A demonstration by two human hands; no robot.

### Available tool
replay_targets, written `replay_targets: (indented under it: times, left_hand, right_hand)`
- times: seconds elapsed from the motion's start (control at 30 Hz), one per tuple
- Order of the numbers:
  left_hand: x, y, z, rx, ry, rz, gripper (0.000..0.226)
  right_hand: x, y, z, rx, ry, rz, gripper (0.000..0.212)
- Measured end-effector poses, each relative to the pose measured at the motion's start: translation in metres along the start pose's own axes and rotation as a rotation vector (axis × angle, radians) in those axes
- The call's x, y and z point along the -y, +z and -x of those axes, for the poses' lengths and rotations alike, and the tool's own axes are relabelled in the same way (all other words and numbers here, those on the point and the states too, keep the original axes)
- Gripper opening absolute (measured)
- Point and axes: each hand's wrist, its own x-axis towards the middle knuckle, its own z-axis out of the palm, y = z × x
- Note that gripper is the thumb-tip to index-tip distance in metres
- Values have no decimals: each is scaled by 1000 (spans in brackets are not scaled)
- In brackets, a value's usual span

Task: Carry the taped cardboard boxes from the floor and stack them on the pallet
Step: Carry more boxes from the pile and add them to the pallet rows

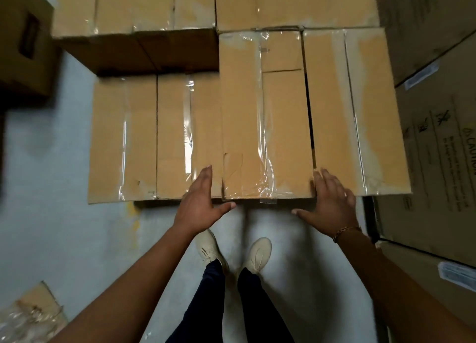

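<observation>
A long taped cardboard box [265,116] lies in front of me among other taped boxes. My left hand [202,201] is flat against its near left corner, fingers straight, thumb spread under the front edge. On the opposite side my right hand [332,203] is at the near right corner with straight fingers, thumb pointing inward. A lower box [154,139] lies to the left and another box [358,116] to the right. The pallet is hidden under the boxes.
More taped boxes [180,5] are stacked behind. Large printed cartons [438,149] stand along the right. A dark box [23,41] sits at upper left. Crumpled cardboard and plastic [31,314] lie at lower left. My feet [231,252] stand on pale floor.
</observation>
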Motion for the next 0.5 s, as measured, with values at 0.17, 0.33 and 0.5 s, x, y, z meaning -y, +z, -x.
replay_targets:
  times: [0.17, 0.33, 0.5]
  left_hand:
    - [-25, -74, 51, -88, 3, -11, 105]
    - [-12, -141, 101, -169, -15, -7, 99]
    - [24, -198, 142, -285, -45, 19, 92]
  right_hand:
    - [48, -72, 36, 20, -84, -28, 114]
    - [111, -122, 67, 37, -211, -15, 110]
    - [183, -152, 80, 33, -283, -66, 104]
